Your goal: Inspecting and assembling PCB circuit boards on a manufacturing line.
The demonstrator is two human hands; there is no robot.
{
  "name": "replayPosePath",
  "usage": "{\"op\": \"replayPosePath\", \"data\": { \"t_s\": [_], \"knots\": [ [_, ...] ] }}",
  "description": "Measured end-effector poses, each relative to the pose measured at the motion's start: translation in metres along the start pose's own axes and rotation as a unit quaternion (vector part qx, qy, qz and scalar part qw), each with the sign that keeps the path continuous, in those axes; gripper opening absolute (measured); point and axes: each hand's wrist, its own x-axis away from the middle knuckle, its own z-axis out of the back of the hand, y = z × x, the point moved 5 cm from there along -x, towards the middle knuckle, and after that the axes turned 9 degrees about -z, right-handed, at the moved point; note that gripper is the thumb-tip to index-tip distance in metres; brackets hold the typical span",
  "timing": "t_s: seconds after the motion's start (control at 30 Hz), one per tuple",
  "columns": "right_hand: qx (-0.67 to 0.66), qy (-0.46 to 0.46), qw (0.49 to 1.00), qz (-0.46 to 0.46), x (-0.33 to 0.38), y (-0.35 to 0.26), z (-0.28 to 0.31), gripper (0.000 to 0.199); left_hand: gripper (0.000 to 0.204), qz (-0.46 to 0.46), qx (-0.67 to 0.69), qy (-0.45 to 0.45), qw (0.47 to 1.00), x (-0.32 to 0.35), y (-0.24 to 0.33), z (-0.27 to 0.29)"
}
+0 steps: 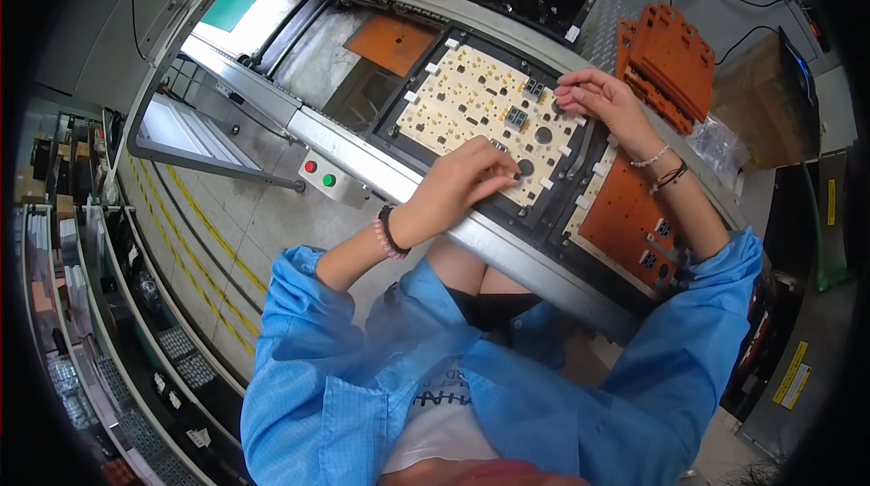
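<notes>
In front of me a cream-coloured circuit panel (441, 104) dotted with small yellow and dark parts lies in a black frame (399, 105). Over its near edge is my left hand (464, 180), thumb and fingertips pinched close to a dark round spot; whatever they hold is too small to make out. At the panel's far right edge my right hand (605, 104) has its fingers curled together beside a dark part, and its fingertips hide anything between them. A dark square block (516, 117) with light windows sits on the panel between the hands.
To the right, an orange plate (621, 214) lies in the same metal conveyor (313, 130). Orange plates (671, 60) stand stacked beyond my right hand, near a cardboard box (757, 115). A black bin (535, 1) is at the back. A button box (331, 180) hangs on the near rail.
</notes>
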Motion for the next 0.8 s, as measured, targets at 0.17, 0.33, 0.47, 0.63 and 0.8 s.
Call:
{"op": "replayPosePath", "data": {
  "t_s": [0.17,0.33,0.47,0.63,0.8],
  "knots": [
    [-0.019,-0.068,0.994,-0.086,0.011,-0.002,-0.024,0.028,0.016,-0.06,-0.188,-0.054,0.979,-0.002,0.003,-0.016],
    [0.086,-0.03,0.996,-0.004,0.014,-0.008,-0.027,0.024,0.017,-0.071,-0.229,-0.097,0.966,-0.003,0.003,-0.023],
    [0.069,-0.005,0.997,-0.017,0.015,-0.005,-0.027,0.022,0.019,-0.102,-0.239,-0.13,0.957,-0.003,0.007,-0.024],
    [0.072,-0.03,0.997,-0.001,0.019,0.005,-0.034,0.012,0.02,-0.122,-0.262,-0.135,0.948,-0.004,0.007,-0.027],
    [0.255,-0.041,0.965,0.045,0.031,-0.001,-0.049,0.008,0.024,-0.139,-0.306,-0.152,0.929,-0.003,0.005,-0.031]
  ]
}}
